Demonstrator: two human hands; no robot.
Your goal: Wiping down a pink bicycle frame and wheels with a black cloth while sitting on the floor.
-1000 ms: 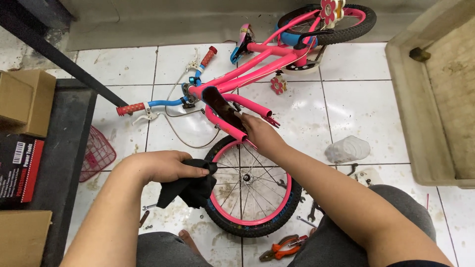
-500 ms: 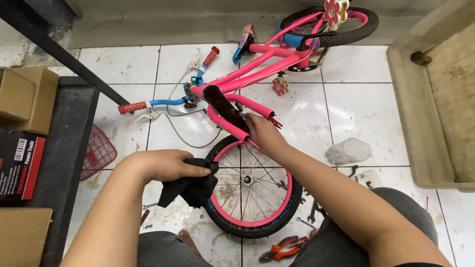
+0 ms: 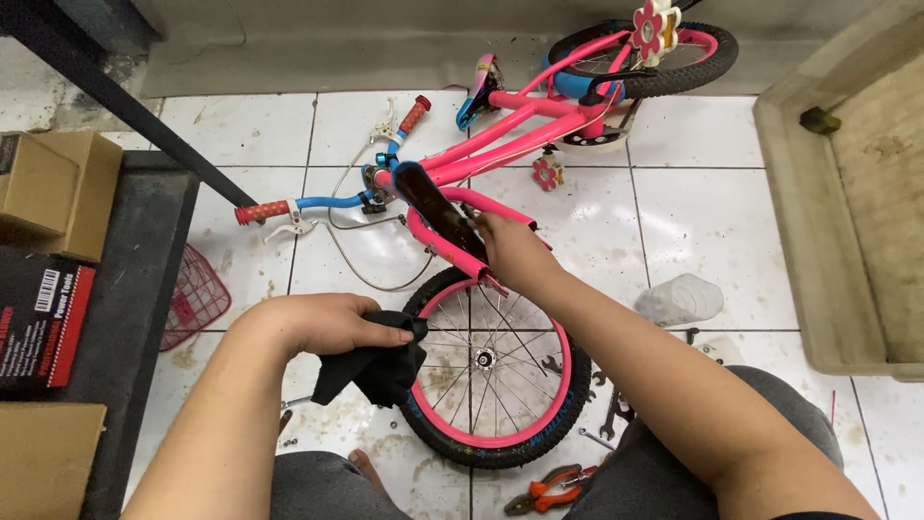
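- White floor tiles [image 3: 712, 207] carry a pink bicycle [image 3: 510, 144] lying on its side.
- Left hand [image 3: 322, 323]: grip pinching a black cloth [image 3: 375, 371] against the front wheel [image 3: 491, 371].
- Right hand [image 3: 515, 252]: fingers wrapped around the pink fork [image 3: 452, 252].

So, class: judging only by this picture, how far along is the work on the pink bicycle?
Done: the pink bicycle lies on its side on the tiles, spanners and pliers laid out. In hand: the left hand presses a black cloth on the front wheel; the right hand grips the fork. What is left cannot be told.
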